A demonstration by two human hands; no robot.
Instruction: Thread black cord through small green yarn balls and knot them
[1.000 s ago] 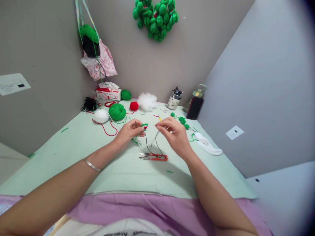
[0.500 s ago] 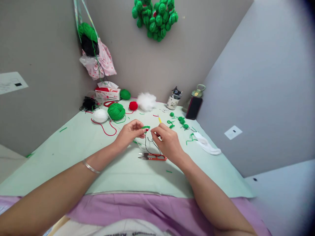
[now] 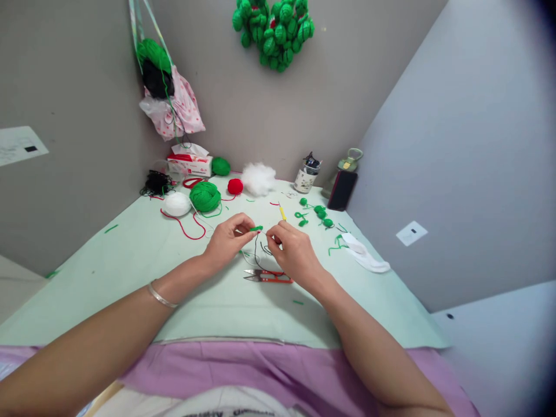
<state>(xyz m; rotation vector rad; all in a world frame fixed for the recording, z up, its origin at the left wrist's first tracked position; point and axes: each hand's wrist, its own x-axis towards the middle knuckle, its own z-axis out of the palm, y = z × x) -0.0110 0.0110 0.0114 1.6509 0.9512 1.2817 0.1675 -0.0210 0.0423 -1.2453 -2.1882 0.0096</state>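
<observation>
My left hand (image 3: 232, 237) pinches a small crocheted piece (image 3: 256, 229), green with a bit of red, between thumb and fingertips. Close on its right, my right hand (image 3: 295, 249) is closed with the fingertips together on a thin, pale needle (image 3: 263, 233), whose tip points at the piece. Black yarn (image 3: 256, 252) hangs from the piece and loops down below both hands. Under them on the table lie orange-handled thread snips (image 3: 273, 277), blades to the left. A yellow-handled crochet hook (image 3: 282, 213) rests just beyond my right hand.
To the left are a green yarn ball (image 3: 205, 197), a white yarn ball (image 3: 176, 204) and black yarn (image 3: 157, 183). White stuffing (image 3: 259, 178) and a red yarn ball (image 3: 235, 186) lie behind. Small green crocheted balls (image 3: 320, 212), a phone (image 3: 343, 190) and a jar (image 3: 306, 178) are on the right.
The crocheted piece has turned in my left fingers, so more green and less red shows. My right hand has shifted very slightly, still close to the piece.
</observation>
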